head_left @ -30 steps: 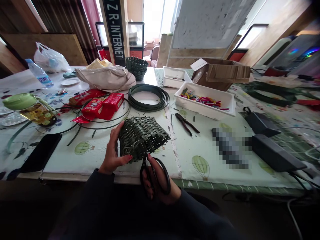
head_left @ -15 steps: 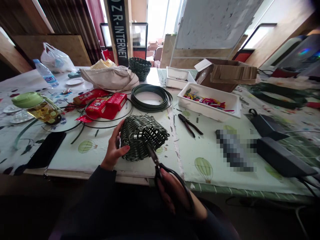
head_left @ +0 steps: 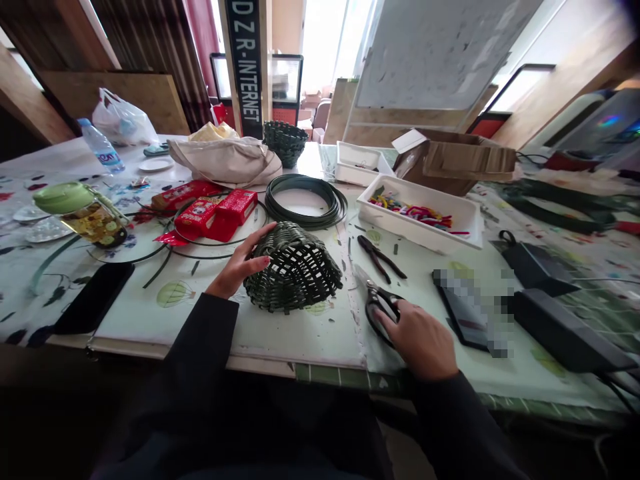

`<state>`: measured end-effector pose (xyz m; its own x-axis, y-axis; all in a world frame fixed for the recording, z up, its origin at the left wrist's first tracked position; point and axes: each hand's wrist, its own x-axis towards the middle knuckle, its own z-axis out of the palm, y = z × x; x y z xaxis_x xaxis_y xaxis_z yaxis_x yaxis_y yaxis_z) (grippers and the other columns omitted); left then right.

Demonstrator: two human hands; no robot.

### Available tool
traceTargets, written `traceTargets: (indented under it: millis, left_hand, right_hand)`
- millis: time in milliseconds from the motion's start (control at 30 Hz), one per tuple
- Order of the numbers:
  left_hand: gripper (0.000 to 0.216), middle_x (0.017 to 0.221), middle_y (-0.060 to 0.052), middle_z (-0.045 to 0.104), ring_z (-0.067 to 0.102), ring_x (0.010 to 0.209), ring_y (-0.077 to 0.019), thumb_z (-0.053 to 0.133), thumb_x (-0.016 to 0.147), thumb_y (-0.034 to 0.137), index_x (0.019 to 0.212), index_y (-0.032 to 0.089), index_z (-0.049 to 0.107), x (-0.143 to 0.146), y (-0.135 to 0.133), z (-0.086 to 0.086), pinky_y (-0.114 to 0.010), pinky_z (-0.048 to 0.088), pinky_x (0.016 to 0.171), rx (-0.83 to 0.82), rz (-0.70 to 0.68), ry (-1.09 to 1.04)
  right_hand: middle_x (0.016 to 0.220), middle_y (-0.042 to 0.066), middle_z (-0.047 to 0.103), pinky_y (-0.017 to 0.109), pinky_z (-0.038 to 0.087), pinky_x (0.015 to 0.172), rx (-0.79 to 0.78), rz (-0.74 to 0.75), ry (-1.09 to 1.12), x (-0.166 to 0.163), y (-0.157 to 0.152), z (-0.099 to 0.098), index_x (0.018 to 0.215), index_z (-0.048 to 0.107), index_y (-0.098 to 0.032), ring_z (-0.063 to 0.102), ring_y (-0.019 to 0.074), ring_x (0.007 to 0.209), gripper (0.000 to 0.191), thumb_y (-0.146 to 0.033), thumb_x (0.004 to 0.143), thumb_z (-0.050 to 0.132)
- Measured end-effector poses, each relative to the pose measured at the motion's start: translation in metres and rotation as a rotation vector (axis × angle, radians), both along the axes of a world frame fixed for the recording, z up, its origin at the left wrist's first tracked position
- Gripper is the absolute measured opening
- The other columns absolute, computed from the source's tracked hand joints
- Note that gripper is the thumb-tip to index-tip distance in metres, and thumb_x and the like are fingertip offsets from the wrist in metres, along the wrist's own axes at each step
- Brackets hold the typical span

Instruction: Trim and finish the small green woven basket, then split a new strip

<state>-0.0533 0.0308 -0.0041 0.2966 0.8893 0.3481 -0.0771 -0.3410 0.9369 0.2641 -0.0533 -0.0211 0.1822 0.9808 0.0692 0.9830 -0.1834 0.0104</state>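
Dark-green woven basket (head_left: 293,270) lies tilted at the centre of the frame, open end toward the camera, its left side clamped by the left hand's (head_left: 239,268) thumb and fingers. Right of centre, the right hand (head_left: 421,337) curls its fingers around black-handled scissors (head_left: 371,287), just below pliers (head_left: 376,254).
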Motion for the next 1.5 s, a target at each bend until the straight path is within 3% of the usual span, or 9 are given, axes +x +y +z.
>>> traceTargets:
  millis: [100, 200, 267, 467, 567, 867, 1200, 1367, 1500]
  left_hand:
    - [0.074, 0.141, -0.006, 0.045, 0.035, 0.133, -0.0337, 0.062, 0.070, 0.048, 0.137, 0.024, 0.045, 0.003, -0.002, 0.000, -0.046, 0.022, 0.112, 0.042, 0.019, 0.077]
    - [0.076, 0.137, -0.006, 0.047, 0.037, 0.130, -0.0342, 0.064, 0.068, 0.051, 0.138, 0.027, 0.045, 0.011, -0.004, 0.006, -0.048, 0.022, 0.112, 0.092, 0.031, 0.197]
    - [0.078, 0.133, -0.006, 0.047, 0.039, 0.127, -0.0341, 0.067, 0.066, 0.051, 0.138, 0.029, 0.045, 0.017, -0.005, 0.011, -0.048, 0.023, 0.111, 0.129, 0.023, 0.282]
    - [0.070, 0.132, -0.005, 0.048, 0.039, 0.126, -0.0334, 0.063, 0.072, 0.049, 0.136, 0.028, 0.046, 0.019, 0.003, 0.019, -0.047, 0.024, 0.111, 0.105, 0.027, 0.343]
    - [0.067, 0.137, -0.006, 0.047, 0.037, 0.130, -0.0324, 0.059, 0.075, 0.048, 0.137, 0.025, 0.046, 0.015, 0.007, 0.019, -0.044, 0.023, 0.111, 0.047, 0.041, 0.298]
    - [0.065, 0.135, -0.006, 0.048, 0.038, 0.129, -0.0306, 0.061, 0.075, 0.045, 0.136, 0.026, 0.047, 0.024, -0.001, 0.023, -0.043, 0.022, 0.112, 0.067, 0.086, 0.324]
    - [0.065, 0.139, -0.005, 0.047, 0.036, 0.131, -0.0321, 0.061, 0.075, 0.047, 0.135, 0.026, 0.048, 0.020, 0.001, 0.017, -0.046, 0.021, 0.113, 0.041, 0.101, 0.265]
    - [0.067, 0.140, -0.006, 0.045, 0.038, 0.130, -0.0306, 0.063, 0.074, 0.047, 0.135, 0.024, 0.048, 0.027, -0.003, 0.019, -0.042, 0.023, 0.112, 0.076, 0.113, 0.296]
    - [0.067, 0.138, -0.007, 0.046, 0.039, 0.130, -0.0313, 0.063, 0.075, 0.046, 0.136, 0.024, 0.048, 0.029, -0.003, 0.020, -0.043, 0.024, 0.111, 0.056, 0.113, 0.293]
  right_hand:
    - [0.094, 0.017, 0.068, 0.037, 0.043, 0.069, 0.100, 0.192, 0.159, -0.015, -0.018, 0.011, 0.088, 0.065, -0.017, 0.062, 0.0312, 0.087, 0.024, -0.031, 0.089, 0.045]
    - [0.088, 0.008, 0.070, 0.033, 0.045, 0.069, -0.016, 0.517, 0.647, -0.043, -0.030, 0.027, 0.086, 0.067, -0.025, 0.064, 0.0241, 0.077, 0.020, -0.032, 0.090, 0.048]
    - [0.087, 0.006, 0.071, 0.032, 0.045, 0.071, -0.052, 0.639, 0.782, -0.068, -0.019, 0.034, 0.086, 0.068, -0.026, 0.064, 0.0234, 0.080, 0.018, -0.029, 0.091, 0.050]
    - [0.103, 0.014, 0.070, 0.031, 0.042, 0.083, -0.022, 0.635, 0.570, -0.131, 0.060, 0.019, 0.098, 0.067, -0.014, 0.063, 0.0238, 0.095, 0.022, -0.016, 0.091, 0.046]
    - [0.103, 0.020, 0.068, 0.034, 0.042, 0.083, -0.013, 0.624, 0.520, -0.143, 0.078, 0.008, 0.101, 0.067, -0.008, 0.062, 0.0271, 0.096, 0.026, -0.018, 0.092, 0.045]
    - [0.116, 0.017, 0.065, 0.033, 0.042, 0.086, -0.005, 0.635, 0.423, -0.143, 0.079, -0.006, 0.113, 0.064, -0.014, 0.061, 0.0262, 0.102, 0.028, -0.025, 0.092, 0.047]
    - [0.115, 0.020, 0.064, 0.035, 0.043, 0.088, -0.056, 0.749, 0.364, -0.145, 0.080, 0.001, 0.104, 0.067, -0.011, 0.061, 0.0281, 0.102, 0.026, -0.016, 0.091, 0.045]
    - [0.114, 0.018, 0.066, 0.035, 0.043, 0.089, -0.052, 0.714, 0.421, -0.143, 0.082, 0.001, 0.111, 0.064, -0.009, 0.061, 0.0289, 0.104, 0.030, -0.016, 0.084, 0.051]
    - [0.109, 0.017, 0.068, 0.037, 0.045, 0.084, -0.029, 0.641, 0.511, -0.142, 0.085, -0.005, 0.104, 0.066, -0.011, 0.062, 0.0310, 0.100, 0.029, -0.021, 0.079, 0.056]
